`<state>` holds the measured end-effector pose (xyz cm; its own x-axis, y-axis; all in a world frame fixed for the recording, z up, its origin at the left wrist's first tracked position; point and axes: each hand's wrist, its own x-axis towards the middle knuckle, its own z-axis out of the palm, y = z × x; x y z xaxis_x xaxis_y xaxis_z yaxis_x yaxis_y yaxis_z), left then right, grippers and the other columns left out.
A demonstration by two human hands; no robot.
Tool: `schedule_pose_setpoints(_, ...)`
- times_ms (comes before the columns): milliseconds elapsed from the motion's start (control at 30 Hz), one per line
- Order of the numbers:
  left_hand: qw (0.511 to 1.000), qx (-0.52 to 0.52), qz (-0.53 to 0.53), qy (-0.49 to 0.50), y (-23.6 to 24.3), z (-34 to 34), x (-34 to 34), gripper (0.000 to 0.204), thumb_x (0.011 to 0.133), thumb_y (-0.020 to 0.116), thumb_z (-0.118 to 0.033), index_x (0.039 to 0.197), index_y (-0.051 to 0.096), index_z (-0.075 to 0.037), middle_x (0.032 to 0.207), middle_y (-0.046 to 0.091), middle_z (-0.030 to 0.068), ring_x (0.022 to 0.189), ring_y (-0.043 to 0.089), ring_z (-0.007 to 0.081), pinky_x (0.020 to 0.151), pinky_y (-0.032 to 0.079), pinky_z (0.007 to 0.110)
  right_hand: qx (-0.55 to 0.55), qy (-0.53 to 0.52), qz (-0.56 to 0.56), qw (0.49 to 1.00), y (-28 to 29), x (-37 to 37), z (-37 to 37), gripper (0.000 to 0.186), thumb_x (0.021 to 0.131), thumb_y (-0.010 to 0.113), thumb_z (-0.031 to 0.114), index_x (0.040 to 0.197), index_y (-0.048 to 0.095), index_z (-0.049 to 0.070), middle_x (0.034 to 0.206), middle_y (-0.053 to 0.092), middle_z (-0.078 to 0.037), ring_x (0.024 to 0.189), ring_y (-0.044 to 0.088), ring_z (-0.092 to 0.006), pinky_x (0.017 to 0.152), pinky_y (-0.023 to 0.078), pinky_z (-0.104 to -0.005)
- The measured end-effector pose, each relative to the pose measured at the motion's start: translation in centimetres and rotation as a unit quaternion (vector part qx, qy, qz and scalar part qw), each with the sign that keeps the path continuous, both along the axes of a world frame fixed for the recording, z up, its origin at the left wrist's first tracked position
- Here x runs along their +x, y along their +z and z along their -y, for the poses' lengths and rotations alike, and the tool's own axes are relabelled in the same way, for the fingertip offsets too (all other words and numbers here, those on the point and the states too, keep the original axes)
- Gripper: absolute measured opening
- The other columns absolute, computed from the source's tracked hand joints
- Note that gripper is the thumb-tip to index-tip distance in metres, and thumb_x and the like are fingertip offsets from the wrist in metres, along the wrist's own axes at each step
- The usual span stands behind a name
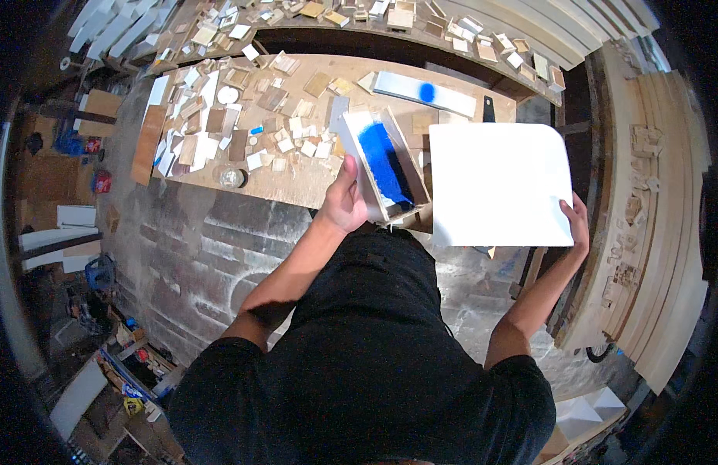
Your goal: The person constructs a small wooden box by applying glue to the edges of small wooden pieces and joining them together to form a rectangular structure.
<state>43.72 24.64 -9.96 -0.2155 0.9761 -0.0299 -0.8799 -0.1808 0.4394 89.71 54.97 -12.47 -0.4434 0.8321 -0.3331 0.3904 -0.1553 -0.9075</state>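
Observation:
My left hand [346,200] grips the near left side of a shallow rectangular wooden box [363,172], thumb along its outer wall. Bright blue colour [383,161] covers most of the box's inner floor, and the box is held tilted over the table's front edge. Out to the right, my right hand [577,222] is closed on the right edge of a flat white panel [498,186] with one rounded corner. Most of the fingers of that hand are behind the panel. Panel and box are held side by side, a narrow gap between them.
A worktable [289,182] carries many small wood pieces, a glass jar [232,178] and a long white board [425,94] with a blue spot. Behind it runs a shelf [297,39] of small wooden boxes. Long planks [669,209] lie at the right; tools and scraps crowd the left floor.

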Motion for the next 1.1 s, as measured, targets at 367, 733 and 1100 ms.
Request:
schedule_pose_setpoints(367, 0.952, 0.026, -0.263, 0.153, 1.0, -1.0, -2.9, 0.068, 0.084, 0.085, -0.037, 0.133, 0.050, -0.004, 0.122, 0.063, 0.0079, 0.115, 0.060, 0.0197, 0.101, 0.049, 0.040, 0.043, -0.359, -0.197, 0.911, 4.4, -2.6, 10.7, 0.048, 0.100, 0.063, 0.027, 0.136, 0.054, -0.004, 0.120, 0.066, -0.013, 0.103, 0.067, -0.0218, 0.086, 0.053, -0.0346)
schedule_pose_setpoints(733, 0.881, 0.001, -0.463, 0.098, 4.0, -2.0, -4.3, 0.080, 0.078, 0.086, -0.051, 0.129, 0.054, 0.002, 0.118, 0.066, 0.0089, 0.116, 0.061, 0.0194, 0.105, 0.046, 0.038, -0.047, -0.271, -0.384, 0.881, 3.2, -16.7, 18.0, 0.044, 0.105, 0.053, 0.026, 0.138, 0.052, -0.003, 0.124, 0.066, -0.017, 0.109, 0.067, -0.0252, 0.092, 0.056, -0.0383)
schedule_pose_setpoints(1100, 0.716, 0.172, -0.640, 0.218, 6.5, -2.3, -3.3, 0.090, 0.068, 0.093, -0.030, 0.138, 0.047, 0.002, 0.126, 0.059, 0.0194, 0.115, 0.064, 0.0284, 0.097, 0.053, 0.038, -0.077, -0.217, -0.439, 0.868, 0.5, -16.0, 19.1, 0.046, 0.105, 0.052, 0.022, 0.142, 0.048, -0.005, 0.132, 0.063, -0.017, 0.116, 0.065, -0.0243, 0.100, 0.054, -0.0375)
